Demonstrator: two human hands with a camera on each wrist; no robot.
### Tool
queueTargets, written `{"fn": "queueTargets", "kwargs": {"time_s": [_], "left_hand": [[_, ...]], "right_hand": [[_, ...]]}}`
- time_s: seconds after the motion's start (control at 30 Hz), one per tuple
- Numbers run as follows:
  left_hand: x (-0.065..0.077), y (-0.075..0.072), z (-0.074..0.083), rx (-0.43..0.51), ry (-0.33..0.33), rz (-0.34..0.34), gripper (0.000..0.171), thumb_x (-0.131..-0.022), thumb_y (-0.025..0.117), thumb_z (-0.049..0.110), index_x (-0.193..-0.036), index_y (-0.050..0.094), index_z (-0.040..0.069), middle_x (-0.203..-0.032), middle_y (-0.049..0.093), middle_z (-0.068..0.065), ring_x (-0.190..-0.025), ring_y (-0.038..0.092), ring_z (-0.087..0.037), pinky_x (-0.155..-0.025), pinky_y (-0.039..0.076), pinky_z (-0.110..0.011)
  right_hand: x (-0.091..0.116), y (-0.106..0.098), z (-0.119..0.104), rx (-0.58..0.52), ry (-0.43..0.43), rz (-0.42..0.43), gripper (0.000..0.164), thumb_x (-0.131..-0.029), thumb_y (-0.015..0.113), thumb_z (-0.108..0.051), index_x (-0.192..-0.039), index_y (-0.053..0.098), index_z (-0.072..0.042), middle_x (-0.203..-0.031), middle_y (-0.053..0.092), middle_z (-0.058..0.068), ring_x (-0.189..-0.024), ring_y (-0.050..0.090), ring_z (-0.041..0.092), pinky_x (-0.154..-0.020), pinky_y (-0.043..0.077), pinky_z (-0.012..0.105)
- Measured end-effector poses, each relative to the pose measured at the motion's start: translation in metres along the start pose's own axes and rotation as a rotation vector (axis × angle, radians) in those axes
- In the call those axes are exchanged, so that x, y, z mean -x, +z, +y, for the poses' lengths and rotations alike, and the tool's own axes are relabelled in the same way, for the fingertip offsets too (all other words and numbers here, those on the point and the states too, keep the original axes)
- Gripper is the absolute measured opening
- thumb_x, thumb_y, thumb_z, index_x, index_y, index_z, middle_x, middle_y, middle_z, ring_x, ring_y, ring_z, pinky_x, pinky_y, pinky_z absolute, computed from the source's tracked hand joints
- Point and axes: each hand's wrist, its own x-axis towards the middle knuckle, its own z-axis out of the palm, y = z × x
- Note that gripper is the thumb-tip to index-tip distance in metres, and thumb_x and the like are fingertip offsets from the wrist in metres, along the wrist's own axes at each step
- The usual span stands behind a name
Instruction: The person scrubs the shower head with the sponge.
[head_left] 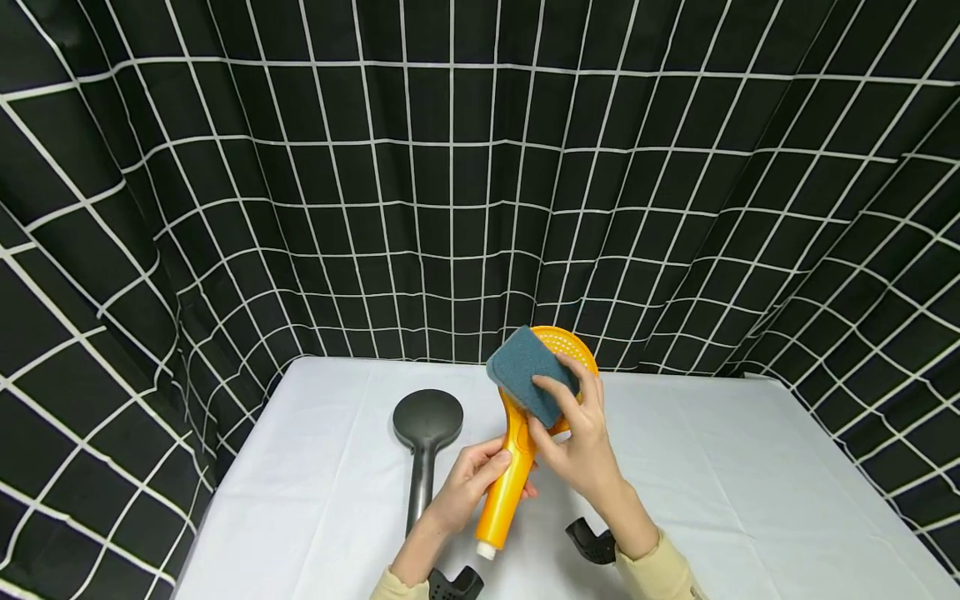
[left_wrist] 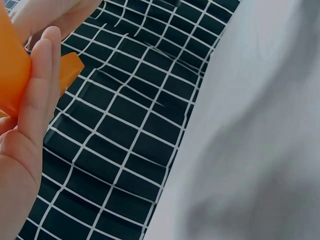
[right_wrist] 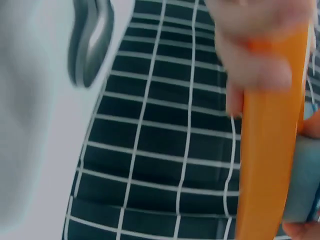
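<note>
An orange-yellow shower head (head_left: pixel 504 503) is held up over the table, its white-tipped handle end pointing down. My left hand (head_left: pixel 463 490) grips its handle, thumb on the near side; in the left wrist view the fingers lie along the orange plastic (left_wrist: pixel 11 65). With bent fingers and thumb, my right hand (head_left: pixel 588 442) holds a blue-grey sponge (head_left: pixel 525 367) against the perforated face, covering much of it. From the right wrist view, the sponge (right_wrist: pixel 304 175) shows behind the orange body (right_wrist: pixel 270 145). A dark grey shower head (head_left: pixel 427 417) lies on the table left of my left hand.
A white cloth covers the table (head_left: pixel 750 483). Black curtains with a white grid (head_left: pixel 465 175) stand behind it and along both sides. Black wrist mounts (head_left: pixel 592 542) sit at both wrists.
</note>
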Motion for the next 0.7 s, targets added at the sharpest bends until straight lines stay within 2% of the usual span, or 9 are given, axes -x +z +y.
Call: {"fn": "queueTargets", "kwargs": {"time_s": [0.07,0.17,0.3,0.4,0.5,0.7], "left_hand": [[0.0,0.0,0.0,0.008,0.01,0.0,0.036,-0.101,0.032,0.009,-0.123,0.043,-0.017,-0.099,0.059,-0.01,-0.079,0.067,-0.019,-0.075,0.053,-0.043],[-0.001,0.0,0.0,0.012,0.041,-0.012,0.035,-0.1,0.03,0.007,-0.123,0.044,-0.017,-0.099,0.06,-0.01,-0.079,0.067,-0.017,-0.073,0.054,-0.036],[-0.001,0.002,-0.001,0.005,0.044,-0.012,0.035,-0.101,0.029,0.006,-0.122,0.044,-0.017,-0.098,0.06,-0.008,-0.078,0.066,-0.015,-0.07,0.054,-0.029],[0.0,0.003,-0.001,0.004,-0.003,0.02,0.037,-0.102,0.028,0.01,-0.124,0.042,-0.016,-0.097,0.059,-0.005,-0.075,0.064,-0.012,-0.066,0.053,-0.025],[0.001,0.002,0.0,-0.016,-0.024,0.069,0.04,-0.103,0.024,0.014,-0.127,0.038,-0.016,-0.096,0.057,-0.005,-0.072,0.059,-0.01,-0.061,0.052,-0.022],[0.002,0.002,0.003,-0.068,-0.025,0.186,0.045,-0.104,0.019,0.021,-0.115,0.04,-0.017,-0.086,0.053,-0.008,-0.067,0.054,-0.009,-0.057,0.047,-0.02]], "right_hand": [[0.001,0.0,-0.001,-0.023,-0.006,-0.019,0.036,-0.074,0.064,-0.013,-0.109,0.063,-0.007,-0.135,0.039,0.021,-0.118,0.036,0.036,-0.096,0.035,0.032],[0.001,-0.003,0.005,0.003,0.048,0.032,0.036,-0.074,0.066,-0.009,-0.11,0.062,-0.006,-0.135,0.039,0.02,-0.121,0.035,0.035,-0.094,0.036,0.029],[-0.001,-0.01,0.017,0.081,0.14,0.147,0.037,-0.073,0.069,-0.002,-0.109,0.061,-0.003,-0.134,0.038,0.022,-0.12,0.033,0.036,-0.087,0.037,0.042],[0.001,-0.012,0.021,0.105,0.158,0.185,0.037,-0.073,0.069,-0.003,-0.109,0.061,-0.001,-0.132,0.039,0.024,-0.117,0.033,0.039,-0.083,0.032,0.049],[0.007,-0.009,0.014,0.074,0.134,0.144,0.036,-0.074,0.067,-0.007,-0.109,0.062,-0.004,-0.132,0.04,0.024,-0.116,0.035,0.038,-0.085,0.032,0.047],[0.026,0.001,-0.019,-0.037,0.077,-0.051,0.037,-0.073,0.067,-0.01,-0.11,0.063,-0.01,-0.133,0.042,0.019,-0.118,0.037,0.033,-0.093,0.036,0.038]]}}
